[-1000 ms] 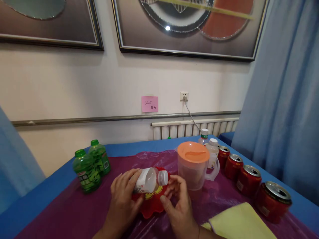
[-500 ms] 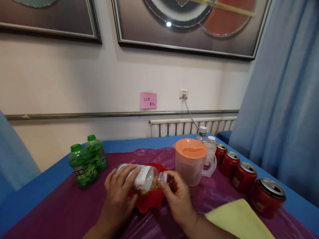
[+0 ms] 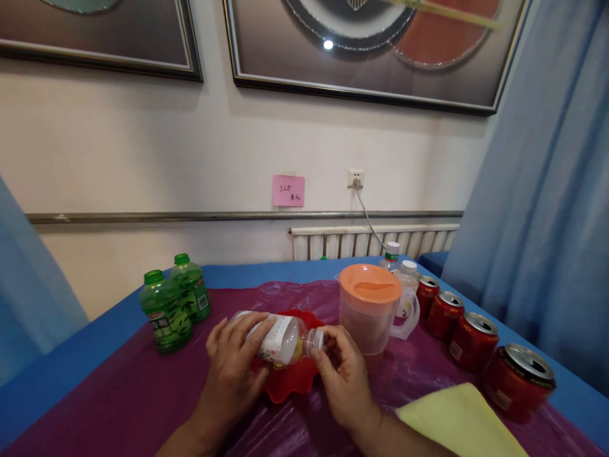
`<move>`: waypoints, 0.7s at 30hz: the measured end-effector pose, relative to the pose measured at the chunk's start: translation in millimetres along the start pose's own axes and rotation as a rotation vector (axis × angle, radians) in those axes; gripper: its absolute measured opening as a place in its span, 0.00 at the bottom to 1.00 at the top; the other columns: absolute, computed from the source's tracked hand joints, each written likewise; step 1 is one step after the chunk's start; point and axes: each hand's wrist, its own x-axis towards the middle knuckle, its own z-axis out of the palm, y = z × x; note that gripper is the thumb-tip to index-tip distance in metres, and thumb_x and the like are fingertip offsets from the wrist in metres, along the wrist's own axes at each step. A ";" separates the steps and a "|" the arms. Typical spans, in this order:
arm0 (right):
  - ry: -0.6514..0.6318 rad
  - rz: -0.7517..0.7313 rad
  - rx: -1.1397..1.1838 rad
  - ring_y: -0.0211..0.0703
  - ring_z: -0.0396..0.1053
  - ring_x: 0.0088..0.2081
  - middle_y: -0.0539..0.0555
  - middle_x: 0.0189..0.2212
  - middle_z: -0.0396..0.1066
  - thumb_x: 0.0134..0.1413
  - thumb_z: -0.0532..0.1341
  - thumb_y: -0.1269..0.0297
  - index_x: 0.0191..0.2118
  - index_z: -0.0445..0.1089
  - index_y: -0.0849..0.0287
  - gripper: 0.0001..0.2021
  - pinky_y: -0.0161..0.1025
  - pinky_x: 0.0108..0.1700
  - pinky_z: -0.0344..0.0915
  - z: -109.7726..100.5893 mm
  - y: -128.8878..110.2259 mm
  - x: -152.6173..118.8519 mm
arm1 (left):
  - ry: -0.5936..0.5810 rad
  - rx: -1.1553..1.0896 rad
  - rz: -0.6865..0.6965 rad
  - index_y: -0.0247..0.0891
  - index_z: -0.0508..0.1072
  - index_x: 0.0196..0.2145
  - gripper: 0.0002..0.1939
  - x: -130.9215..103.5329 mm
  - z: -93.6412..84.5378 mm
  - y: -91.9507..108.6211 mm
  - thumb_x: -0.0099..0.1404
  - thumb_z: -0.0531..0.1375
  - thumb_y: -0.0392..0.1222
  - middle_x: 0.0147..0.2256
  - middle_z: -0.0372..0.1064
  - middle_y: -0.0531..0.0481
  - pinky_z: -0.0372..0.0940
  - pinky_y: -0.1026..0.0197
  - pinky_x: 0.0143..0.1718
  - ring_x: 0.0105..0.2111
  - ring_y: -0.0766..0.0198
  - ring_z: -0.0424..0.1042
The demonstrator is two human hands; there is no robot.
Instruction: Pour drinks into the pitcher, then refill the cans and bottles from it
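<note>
A clear plastic bottle [image 3: 280,339] with a pale label lies on its side in the air, its neck pointing right. My left hand [image 3: 233,355] is closed around the bottle's body. With thumb and fingers, my right hand [image 3: 345,371] grips the white cap [image 3: 316,339] at the neck. Beneath the bottle sits a red dish [image 3: 288,386] with a wavy rim, partly hidden by the bottle and hands. Just beyond my right hand stands a clear plastic pitcher [image 3: 364,324] with an orange lid [image 3: 371,284].
Two green bottles [image 3: 166,317] stand at the left. Several red cans [image 3: 473,343] line the right edge. A yellow cloth [image 3: 457,416] lies at front right. Behind the pitcher are two more clear bottles [image 3: 407,279]. A purple plastic sheet [image 3: 128,387] covers much of the blue table.
The view has shifted slightly, so everything sits a little further right. Both hands keep their hold on the bottle and its cap, with hardly any other visible movement.
</note>
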 end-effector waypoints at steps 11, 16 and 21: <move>-0.058 -0.051 -0.046 0.42 0.69 0.38 0.51 0.38 0.71 0.62 0.62 0.63 0.47 0.71 0.55 0.09 0.37 0.41 0.65 -4.3 3.0 0.4 | -0.024 -0.031 -0.014 0.44 0.67 0.59 0.28 -1.8 -0.4 0.1 0.60 0.59 0.38 0.52 0.72 0.41 0.52 0.42 0.60 0.53 0.47 0.68; -0.088 0.006 0.006 0.42 0.70 0.39 0.52 0.40 0.73 0.64 0.62 0.59 0.48 0.70 0.55 0.11 0.38 0.42 0.66 -4.4 6.0 -1.5 | -0.035 -0.039 -0.023 0.43 0.66 0.60 0.29 -5.0 1.4 0.5 0.60 0.59 0.36 0.54 0.71 0.41 0.51 0.41 0.61 0.55 0.47 0.66; -0.104 0.078 0.112 0.42 0.71 0.40 0.53 0.40 0.75 0.66 0.60 0.56 0.48 0.70 0.56 0.12 0.37 0.43 0.67 -2.5 4.5 -4.5 | -0.031 -0.054 -0.021 0.43 0.65 0.61 0.30 -5.2 0.6 2.5 0.61 0.58 0.34 0.54 0.70 0.40 0.51 0.41 0.62 0.56 0.47 0.66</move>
